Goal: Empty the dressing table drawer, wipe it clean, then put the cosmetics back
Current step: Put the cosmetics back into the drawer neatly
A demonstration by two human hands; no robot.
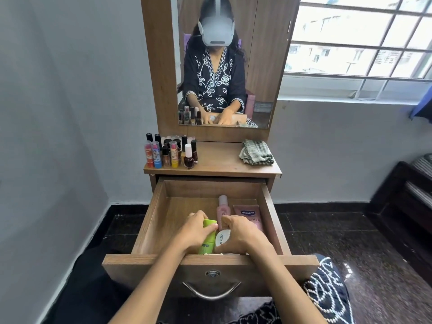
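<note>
Where both hands (219, 232) meet, white Zudio jar (222, 238) half covered, grip unclear.

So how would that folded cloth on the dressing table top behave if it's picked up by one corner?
The checked cloth looks soft and loosely folded, so it would probably unfold and hang limp. It seems thin, so likely light. Its woven surface should grip easily, not slip.

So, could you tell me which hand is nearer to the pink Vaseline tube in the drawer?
Right. The right hand lies just left of the Vaseline tube, beside a white round container; the left hand is farther left, gripping the green bottle.
</note>
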